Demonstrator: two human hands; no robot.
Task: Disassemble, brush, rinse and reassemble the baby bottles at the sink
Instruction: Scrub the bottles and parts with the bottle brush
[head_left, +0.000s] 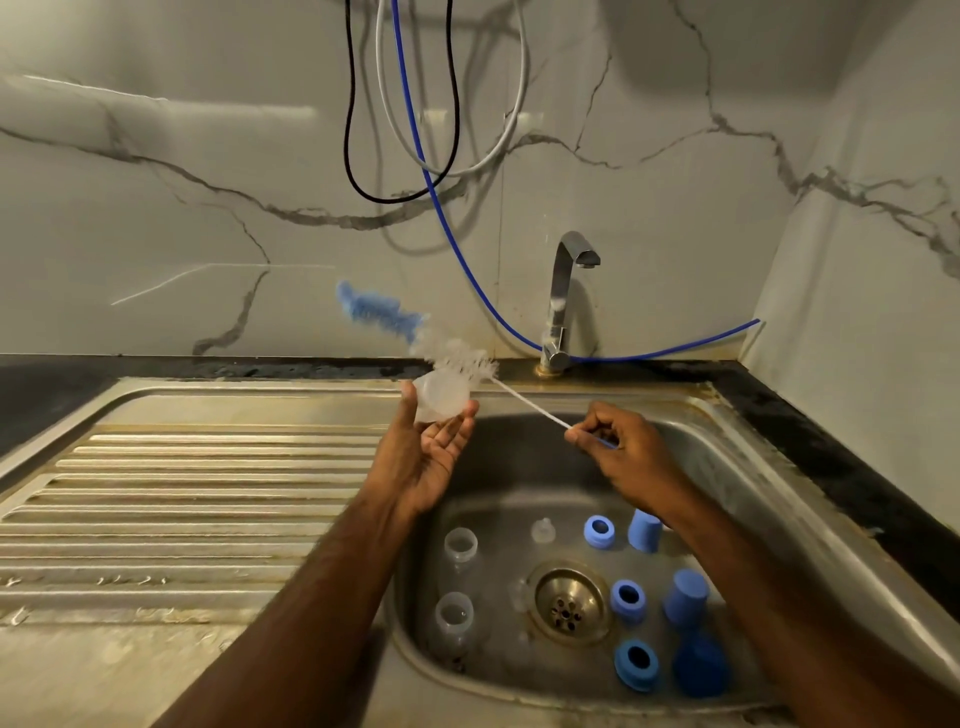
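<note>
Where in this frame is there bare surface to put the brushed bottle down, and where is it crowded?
The ribbed drainboard left of the basin is bare. The basin floor is crowded: clear bottles on the left, blue collars and blue caps on the right, ringing the drain. The basin's far end, below both hands near the tap, is free.
</note>
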